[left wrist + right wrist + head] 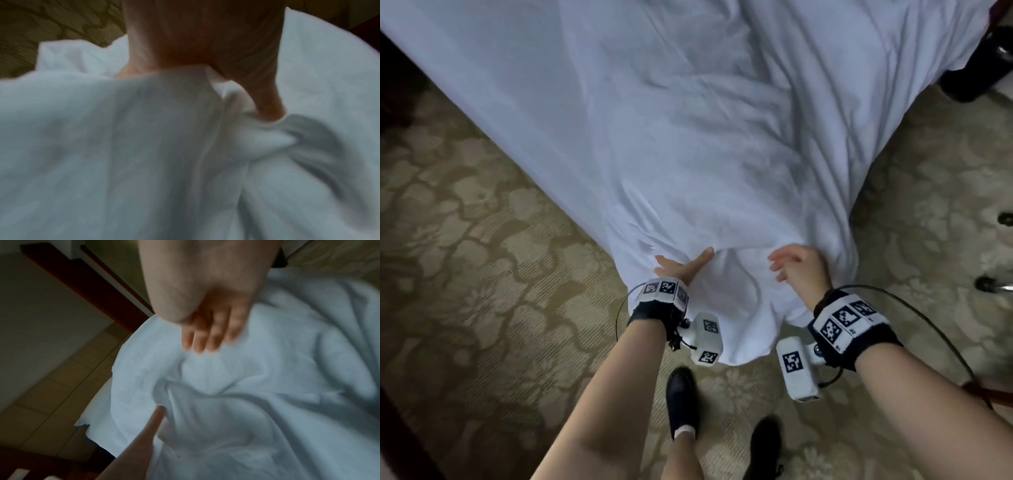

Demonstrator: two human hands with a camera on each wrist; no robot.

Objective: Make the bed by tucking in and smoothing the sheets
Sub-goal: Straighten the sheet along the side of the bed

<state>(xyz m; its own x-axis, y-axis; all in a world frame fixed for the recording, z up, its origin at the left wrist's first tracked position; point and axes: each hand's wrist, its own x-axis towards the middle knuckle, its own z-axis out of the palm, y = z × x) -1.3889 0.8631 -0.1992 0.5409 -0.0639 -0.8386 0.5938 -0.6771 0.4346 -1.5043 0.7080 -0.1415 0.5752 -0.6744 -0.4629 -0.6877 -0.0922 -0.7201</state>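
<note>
A white sheet (688,137) covers the bed and hangs crumpled over the near corner, its loose end trailing toward the floor. My left hand (681,265) is at that corner. In the left wrist view my left hand (205,40) pinches a fold of the sheet (123,146) between thumb and fingers, and the fabric hides the fingers. My right hand (796,265) hovers just right of it at the same corner. The right wrist view shows my right hand (207,331) with straight, relaxed fingers over the wrinkled sheet (267,386), holding nothing.
Patterned beige carpet (482,274) surrounds the bed corner. My two feet in dark shoes (681,397) stand just below the hanging sheet. A black object (976,75) sits at the bed's far right, and chair casters (989,284) are at the right edge. Dark wooden furniture (393,85) borders the left.
</note>
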